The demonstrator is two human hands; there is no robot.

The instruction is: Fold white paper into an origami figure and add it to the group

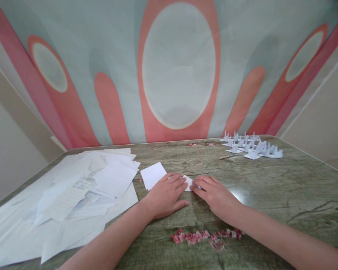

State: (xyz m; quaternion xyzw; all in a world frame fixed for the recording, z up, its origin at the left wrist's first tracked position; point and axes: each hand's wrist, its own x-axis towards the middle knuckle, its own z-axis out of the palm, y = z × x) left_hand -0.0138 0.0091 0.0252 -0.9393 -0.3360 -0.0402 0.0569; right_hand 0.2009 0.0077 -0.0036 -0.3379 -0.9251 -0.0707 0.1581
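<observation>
A small piece of folded white paper (187,183) lies on the table between my hands, and much of it is covered by fingers. My left hand (167,195) rests flat over its left side with the fingers stretched out and the thumb apart. At the right end of the paper, my right hand (214,194) has its thumb and fingers closed together on the edge. Just beyond my left hand are square white sheets (153,175), partly hidden by its fingers.
A large loose pile of white papers (115,176), some printed, spreads over the left side. Several folded white paper cranes (252,153) stand at the back right of the wood-patterned table (284,202). Behind the table hangs a pink and grey-green patterned backdrop (178,133).
</observation>
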